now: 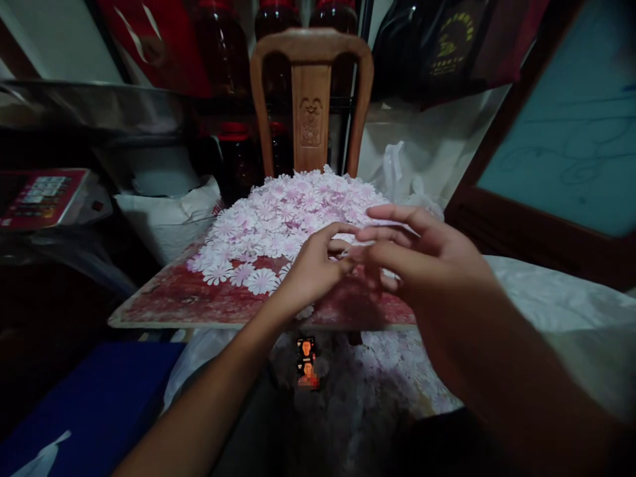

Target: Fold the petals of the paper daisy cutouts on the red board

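Note:
A heap of white and pale-purple flower-shaped pieces point(298, 205) covers much of a worn red tabletop point(183, 298). At the heap's near right side my two hands meet. My left hand point(318, 268) has its fingers curled, thumb and index finger close to my right fingertips. Something small and pale shows between the hands, but I cannot make out whether it is held or part of the heap behind. My right hand point(432, 255), slightly blurred, has its fingers apart and its thumb reaching toward the left fingers. A few loose flower pieces point(262, 281) lie near the table's front edge.
A carved wooden chair point(311, 99) stands behind the table. White sacks point(169, 212) are at the left, and a blue box point(84, 397) is low at the front left. A phone-like lit screen point(307, 361) shows below the table edge. White plastic point(556, 291) lies at right.

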The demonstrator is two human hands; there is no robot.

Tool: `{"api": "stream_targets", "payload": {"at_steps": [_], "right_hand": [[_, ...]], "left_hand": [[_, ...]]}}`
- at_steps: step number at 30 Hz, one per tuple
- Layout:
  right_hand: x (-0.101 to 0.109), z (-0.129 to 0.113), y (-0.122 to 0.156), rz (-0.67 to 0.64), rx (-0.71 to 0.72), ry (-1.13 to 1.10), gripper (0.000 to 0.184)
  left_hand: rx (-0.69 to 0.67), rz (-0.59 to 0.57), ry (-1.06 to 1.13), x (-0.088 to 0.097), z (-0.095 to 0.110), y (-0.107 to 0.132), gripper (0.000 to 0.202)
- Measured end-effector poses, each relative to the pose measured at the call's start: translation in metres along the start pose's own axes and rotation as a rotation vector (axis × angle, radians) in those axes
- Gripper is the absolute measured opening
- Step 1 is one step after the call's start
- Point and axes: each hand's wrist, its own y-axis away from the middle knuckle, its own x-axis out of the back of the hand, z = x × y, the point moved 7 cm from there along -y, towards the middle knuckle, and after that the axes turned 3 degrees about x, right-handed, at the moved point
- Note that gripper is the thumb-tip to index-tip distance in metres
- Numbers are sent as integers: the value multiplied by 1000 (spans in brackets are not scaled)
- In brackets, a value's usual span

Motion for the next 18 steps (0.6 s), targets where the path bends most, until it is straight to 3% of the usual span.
{"api": "stream_targets", "payload": {"at_steps": [3, 7, 11, 14, 18], "right_hand": [[0, 15, -6, 67, 13, 14, 45], [-6, 41, -13, -80, 57, 107, 42], [7, 59, -21, -67, -31, 100, 39], [17, 65, -26, -17, -120, -11, 32], [24, 59, -26, 50, -106, -81, 26]], "left_hand": [[25, -6, 38, -1, -2, -2, 42], [74, -17, 30, -1, -8, -3, 34], [85, -10, -39, 1, -9, -4, 35], [107, -2, -38, -1, -8, -5, 33], [80, -23, -2, -6, -3, -5, 27]]}}
